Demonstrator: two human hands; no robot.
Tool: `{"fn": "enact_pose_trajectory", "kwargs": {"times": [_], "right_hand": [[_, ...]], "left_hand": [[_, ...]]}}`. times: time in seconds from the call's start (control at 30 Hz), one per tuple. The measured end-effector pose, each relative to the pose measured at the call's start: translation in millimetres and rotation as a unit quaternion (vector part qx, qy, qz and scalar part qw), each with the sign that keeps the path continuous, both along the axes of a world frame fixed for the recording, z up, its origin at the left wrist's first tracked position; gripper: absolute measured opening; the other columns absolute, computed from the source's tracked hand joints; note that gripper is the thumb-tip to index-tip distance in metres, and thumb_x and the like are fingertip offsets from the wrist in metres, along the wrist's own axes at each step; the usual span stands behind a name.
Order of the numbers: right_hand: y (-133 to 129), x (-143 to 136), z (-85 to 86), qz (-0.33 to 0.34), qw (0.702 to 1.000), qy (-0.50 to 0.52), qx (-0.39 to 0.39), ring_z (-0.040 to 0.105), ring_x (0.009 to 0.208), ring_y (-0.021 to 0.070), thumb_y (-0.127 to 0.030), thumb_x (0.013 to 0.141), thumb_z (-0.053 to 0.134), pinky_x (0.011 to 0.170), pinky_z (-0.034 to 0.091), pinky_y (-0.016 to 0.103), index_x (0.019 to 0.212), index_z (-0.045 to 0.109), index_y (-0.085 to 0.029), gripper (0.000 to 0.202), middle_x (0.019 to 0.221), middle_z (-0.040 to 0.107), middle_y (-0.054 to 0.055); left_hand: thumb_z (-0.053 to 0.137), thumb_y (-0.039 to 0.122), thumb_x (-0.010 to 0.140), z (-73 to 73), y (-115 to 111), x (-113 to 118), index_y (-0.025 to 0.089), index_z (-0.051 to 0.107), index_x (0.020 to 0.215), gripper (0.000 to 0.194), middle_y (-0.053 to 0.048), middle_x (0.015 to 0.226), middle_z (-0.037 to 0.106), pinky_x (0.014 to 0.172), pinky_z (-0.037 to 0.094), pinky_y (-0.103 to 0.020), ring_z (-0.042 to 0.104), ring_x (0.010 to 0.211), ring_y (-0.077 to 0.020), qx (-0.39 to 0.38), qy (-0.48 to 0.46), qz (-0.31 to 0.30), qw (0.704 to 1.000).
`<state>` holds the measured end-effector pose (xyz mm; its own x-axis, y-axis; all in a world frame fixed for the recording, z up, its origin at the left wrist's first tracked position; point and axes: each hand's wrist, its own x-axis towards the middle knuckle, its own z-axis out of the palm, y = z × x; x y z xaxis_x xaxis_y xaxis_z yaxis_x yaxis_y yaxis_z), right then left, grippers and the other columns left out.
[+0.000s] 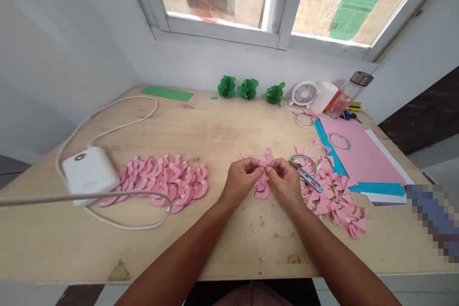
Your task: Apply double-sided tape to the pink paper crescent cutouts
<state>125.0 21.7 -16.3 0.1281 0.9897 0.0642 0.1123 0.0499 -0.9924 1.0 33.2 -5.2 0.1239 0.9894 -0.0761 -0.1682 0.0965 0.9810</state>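
Note:
Both hands meet over the middle of the wooden table. My left hand (241, 180) pinches the left side of a small pink paper piece (266, 162), and my right hand (288, 184) pinches its right side, thumbs nearly touching. Below the fingers, a curved pink cutout (262, 190) lies on the table. A heap of curved pink pieces (168, 179) with whitish spots is spread to the left. Right beside my right hand are pink scraps (333, 201) with a light blue cutter (311, 178) resting on them.
A white box (89, 174) with a looping cable stands at the left. Three green paper shapes (248, 89), a small white fan (304, 93) and a glass bottle (346, 98) line the back. Pink and blue sheets (362, 153) carry a tape roll (339, 142) at right.

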Motion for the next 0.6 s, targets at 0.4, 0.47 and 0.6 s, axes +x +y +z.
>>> {"fn": "enact_pose_trajectory", "kwargs": {"times": [0.4, 0.47, 0.6], "right_hand": [[2, 2, 0.4, -0.013, 1.0, 0.021, -0.002, 0.048, 0.053, 0.0099, -0.028, 0.072, 0.055, 0.05, 0.038, 0.022, 0.071, 0.054, -0.017, 0.01, 0.061, 0.053, -0.003], [3, 3, -0.7, -0.016, 1.0, -0.005, 0.019, 0.051, 0.057, 0.0113, -0.027, 0.074, 0.053, 0.053, 0.041, 0.023, 0.076, 0.056, -0.017, 0.011, 0.067, 0.057, -0.001], [-2, 9, 19.0, -0.051, 0.979, -0.163, 0.114, 0.055, 0.071, 0.015, -0.019, 0.075, 0.049, 0.064, 0.043, 0.027, 0.084, 0.059, -0.017, 0.014, 0.081, 0.061, 0.004]], "left_hand": [[0.065, 0.022, 0.062, 10.2, -1, -2, 0.013, 0.063, 0.064, 0.01, 0.0, 0.056, 0.06, 0.052, 0.047, -0.022, 0.055, 0.049, -0.0096, -0.055, 0.014, -0.074, 0.996], [0.065, 0.022, 0.062, 11.0, 0, -2, 0.013, 0.062, 0.063, 0.01, 0.0, 0.054, 0.059, 0.049, 0.045, -0.02, 0.055, 0.049, -0.0101, -0.06, 0.015, -0.057, 0.996], [0.064, 0.023, 0.061, 9.2, 4, -4, 0.012, 0.06, 0.061, 0.011, -0.001, 0.051, 0.058, 0.04, 0.036, -0.016, 0.052, 0.045, -0.0091, -0.051, 0.031, -0.008, 0.998]]}}
